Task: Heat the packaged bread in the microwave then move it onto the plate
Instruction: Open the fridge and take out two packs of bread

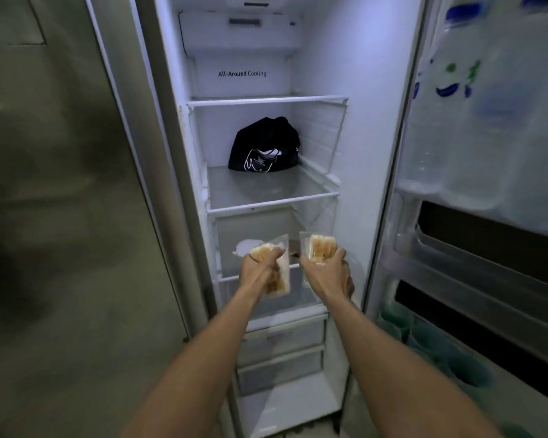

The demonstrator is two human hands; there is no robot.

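Fingers [274,252] of both our hands wrapped around packaged bread at the open fridge.

Our left hand [260,267] grips one clear pack of bread [274,279]; our right hand [328,273] grips a second pack [320,246], side by side before the lower shelf [272,205]. We see a black bag [264,147] on that shelf.

The scene is dim, lit mainly by cool bluish-white light from inside the open fridge [266,121], brightest near its top. The closed steel door [60,200] at left stays dark, with smeared, murky reflections. Wide-angle distortion bends straight edges outward, and the bottles in the door shelf [475,128] at right are badly blurred.
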